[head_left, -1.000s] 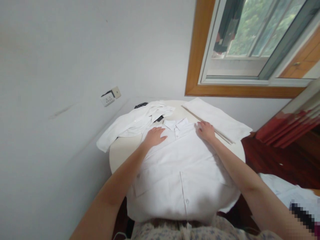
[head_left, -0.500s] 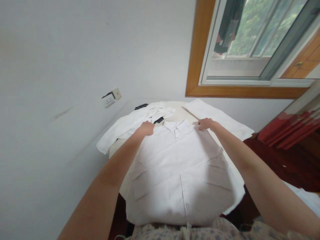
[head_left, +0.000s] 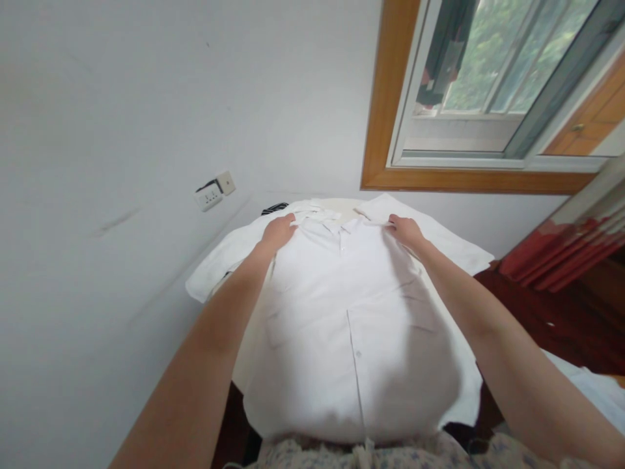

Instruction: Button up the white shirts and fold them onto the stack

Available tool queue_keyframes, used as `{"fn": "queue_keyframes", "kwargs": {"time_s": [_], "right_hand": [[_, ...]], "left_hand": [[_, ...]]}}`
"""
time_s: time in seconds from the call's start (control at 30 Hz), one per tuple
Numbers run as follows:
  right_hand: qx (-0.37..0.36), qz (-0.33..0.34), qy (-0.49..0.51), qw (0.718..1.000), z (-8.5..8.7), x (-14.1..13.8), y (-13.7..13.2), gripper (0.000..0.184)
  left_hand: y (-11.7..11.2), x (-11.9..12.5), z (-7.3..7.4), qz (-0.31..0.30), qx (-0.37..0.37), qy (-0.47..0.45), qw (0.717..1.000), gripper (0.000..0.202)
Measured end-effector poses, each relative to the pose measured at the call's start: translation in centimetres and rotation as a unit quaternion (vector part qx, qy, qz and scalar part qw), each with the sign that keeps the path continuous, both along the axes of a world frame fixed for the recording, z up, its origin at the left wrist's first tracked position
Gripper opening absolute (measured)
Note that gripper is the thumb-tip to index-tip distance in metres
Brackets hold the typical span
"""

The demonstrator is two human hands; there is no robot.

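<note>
Round cream table [head_left: 240, 372] by a white wall, white shirt [head_left: 351, 312] spread front-up across it, left hand [head_left: 277, 232] closed on its shoulder at 11 o'clock, right hand [head_left: 404, 229] closed on the other at 1 o'clock, folded cloth [head_left: 442, 242] beyond

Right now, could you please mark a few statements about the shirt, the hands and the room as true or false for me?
1. The left hand and the right hand touch the white shirt at its shoulders, one on either side of the collar. True.
2. The white shirt lies back up. False: its front faces up, and the button placket shows.
3. A wall socket is mounted on the wall to the left of the round table. True.
4. The window is at the left of the picture. False: it is at the upper right.
</note>
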State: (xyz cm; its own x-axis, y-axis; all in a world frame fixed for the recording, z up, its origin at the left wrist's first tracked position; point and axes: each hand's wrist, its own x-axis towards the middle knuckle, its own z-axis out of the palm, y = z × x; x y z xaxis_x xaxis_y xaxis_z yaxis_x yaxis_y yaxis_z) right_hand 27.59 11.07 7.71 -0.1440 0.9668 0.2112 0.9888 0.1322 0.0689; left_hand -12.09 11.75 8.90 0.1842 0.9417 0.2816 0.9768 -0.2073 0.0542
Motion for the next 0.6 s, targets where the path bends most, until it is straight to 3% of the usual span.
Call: {"fn": "queue_keyframes", "kwargs": {"time_s": [0.1,0.2,0.3,0.37,0.47,0.6], "right_hand": [[0.115,0.044,0.043,0.991,-0.5,0.8,-1.6,0.03],[0.145,0.182,0.085,0.969,-3.3,2.5,-5.4,0.031],[0.095,0.288,0.121,0.945,-7.0,4.2,-10.1,0.036],[0.062,0.314,0.151,0.935,-8.5,4.8,-12.2,0.04],[0.034,0.317,0.185,0.93,-8.7,5.0,-13.3,0.042],[-0.009,0.326,0.159,0.932,-6.9,4.4,-12.8,0.039]], "left_hand": [[-1.9,-0.3,-0.2,0.008,0.104,-0.009,0.994,0.03],[-6.4,-2.0,-2.6,-0.085,0.147,-0.013,0.985,0.025],[-11.4,-3.9,-6.0,-0.232,0.072,-0.006,0.97,0.015],[-13.7,-4.6,-7.6,-0.271,0.021,-0.025,0.962,0.014],[-15.1,-4.7,-8.0,-0.262,-0.007,-0.049,0.964,0.026],[-14.8,-3.9,-6.5,-0.269,-0.038,-0.036,0.962,0.035]]}}
